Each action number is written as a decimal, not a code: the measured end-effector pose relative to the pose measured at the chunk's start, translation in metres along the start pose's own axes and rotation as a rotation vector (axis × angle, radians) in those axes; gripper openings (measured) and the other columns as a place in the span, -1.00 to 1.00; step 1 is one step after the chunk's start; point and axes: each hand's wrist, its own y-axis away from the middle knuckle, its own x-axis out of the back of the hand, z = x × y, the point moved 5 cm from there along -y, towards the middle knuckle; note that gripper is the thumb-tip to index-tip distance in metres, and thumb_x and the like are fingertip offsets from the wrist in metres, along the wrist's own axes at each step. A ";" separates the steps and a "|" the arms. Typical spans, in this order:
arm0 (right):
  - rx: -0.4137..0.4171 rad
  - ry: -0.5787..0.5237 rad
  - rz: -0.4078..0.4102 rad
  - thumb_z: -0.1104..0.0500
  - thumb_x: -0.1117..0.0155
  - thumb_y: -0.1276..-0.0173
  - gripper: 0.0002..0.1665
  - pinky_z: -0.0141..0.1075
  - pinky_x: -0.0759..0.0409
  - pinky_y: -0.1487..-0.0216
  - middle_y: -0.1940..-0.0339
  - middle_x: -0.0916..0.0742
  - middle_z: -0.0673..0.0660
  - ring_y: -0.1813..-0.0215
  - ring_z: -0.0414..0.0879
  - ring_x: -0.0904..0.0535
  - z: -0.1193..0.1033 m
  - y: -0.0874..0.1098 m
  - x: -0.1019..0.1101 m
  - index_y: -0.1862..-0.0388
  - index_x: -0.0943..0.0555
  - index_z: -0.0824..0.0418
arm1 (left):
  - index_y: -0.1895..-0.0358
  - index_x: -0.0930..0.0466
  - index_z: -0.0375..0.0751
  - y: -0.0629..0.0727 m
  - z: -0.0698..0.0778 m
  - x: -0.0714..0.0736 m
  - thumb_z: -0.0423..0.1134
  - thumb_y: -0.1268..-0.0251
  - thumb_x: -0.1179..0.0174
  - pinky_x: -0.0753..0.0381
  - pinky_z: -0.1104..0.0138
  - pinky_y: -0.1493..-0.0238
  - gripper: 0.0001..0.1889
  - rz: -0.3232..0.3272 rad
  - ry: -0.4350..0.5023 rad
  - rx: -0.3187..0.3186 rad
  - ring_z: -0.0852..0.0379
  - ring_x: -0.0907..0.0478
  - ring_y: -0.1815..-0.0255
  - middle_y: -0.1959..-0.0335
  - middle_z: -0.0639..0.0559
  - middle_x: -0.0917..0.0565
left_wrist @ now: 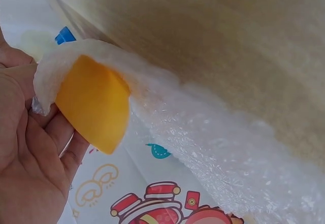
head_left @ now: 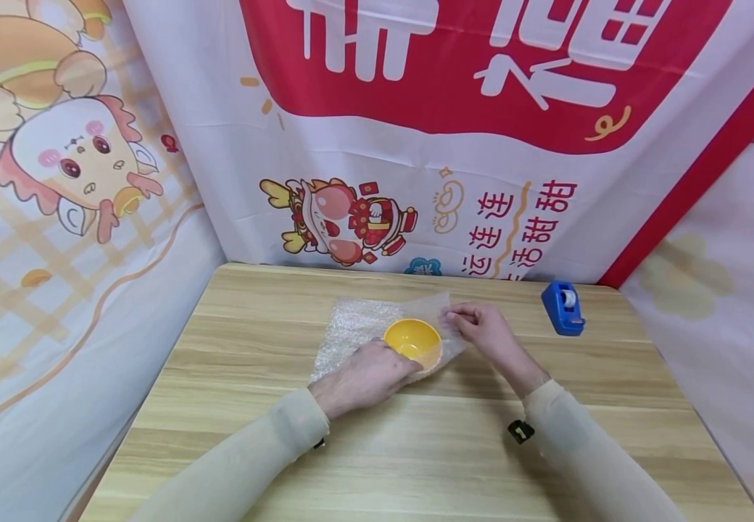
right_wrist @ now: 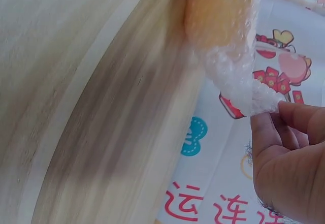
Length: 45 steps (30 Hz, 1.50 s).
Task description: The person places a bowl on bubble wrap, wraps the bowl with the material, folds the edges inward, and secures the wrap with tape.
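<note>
"Head view first: where's the yellow bowl (head_left: 409, 333) at?"

"Middle of the worktop (head_left: 416, 449), nudged toward 12 o'clock, hollow side facing the camera. Bubble wrap (head_left: 354, 330) spreads out past it to 9 o'clock, with more of the sheet showing around 1 o'clock."

"OK, and your hands?"

"Left hand (head_left: 370, 371) is on the bowl's 8 o'clock side, gripping it together with some of the wrap, thumb at the rim near 6. Right hand (head_left: 484, 332) sits between 2 and 3 o'clock, pinching an edge of the wrap between thumb and fingers. You can see that pinch pretty clearly from the right wrist."

"Does the left wrist view back you up?"

"Yep, my fingers are against the bowl's outside and the wrap curls over one side of it."

"Anything else lying around?"

"Blue tape dispenser (head_left: 561, 319) with a whitish roll (head_left: 569, 298), about 3 o'clock from the bowl, well apart. Printed cloth (head_left: 364, 148) hangs at 12 o'clock, red panel (head_left: 364, 98) and all."
</note>
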 end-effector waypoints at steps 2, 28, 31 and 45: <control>0.023 0.022 -0.002 0.10 -0.35 -0.86 -0.60 -0.46 -0.86 -0.17 -0.46 -0.87 0.26 -0.24 -0.02 -0.78 -0.002 0.002 -0.003 -0.49 -0.80 0.21 | -0.29 -0.87 0.16 0.000 0.000 0.000 -0.04 -0.93 -0.19 -0.90 0.16 -0.37 -0.74 0.003 0.000 -0.004 0.21 -0.85 -0.12 -0.08 0.23 -0.95; 0.468 0.513 0.091 0.26 -0.51 -0.70 -0.73 0.01 -0.97 -0.31 -0.24 -0.97 0.16 -0.29 0.08 -0.96 -0.017 0.031 -0.047 -0.26 -0.93 0.16 | -0.40 -0.80 0.25 0.003 -0.003 -0.001 -0.06 -0.96 -0.13 -0.90 0.12 -0.43 -0.71 0.022 -0.009 -0.052 0.23 -0.82 -0.30 -0.23 0.26 -0.93; 0.483 0.528 0.089 0.26 -0.52 -0.69 -0.75 0.00 -0.97 -0.30 -0.21 -0.98 0.14 -0.26 0.07 -0.97 -0.017 0.030 -0.049 -0.23 -0.94 0.15 | -0.43 -0.78 0.27 0.003 -0.004 -0.001 -0.09 -0.96 -0.14 -0.89 0.11 -0.43 -0.70 0.010 -0.001 -0.050 0.23 -0.81 -0.30 -0.24 0.27 -0.93; 0.629 0.725 0.021 0.31 -0.59 -0.61 -0.72 -0.05 -0.97 -0.29 -0.13 -1.00 0.06 -0.18 0.00 -0.97 -0.019 0.030 -0.056 -0.20 -0.96 0.11 | -0.12 -0.93 0.12 0.006 -0.009 0.006 -0.15 -0.81 -0.36 -0.84 0.29 -0.10 -0.85 0.099 0.086 -0.087 0.30 -0.82 0.08 0.02 0.24 -0.97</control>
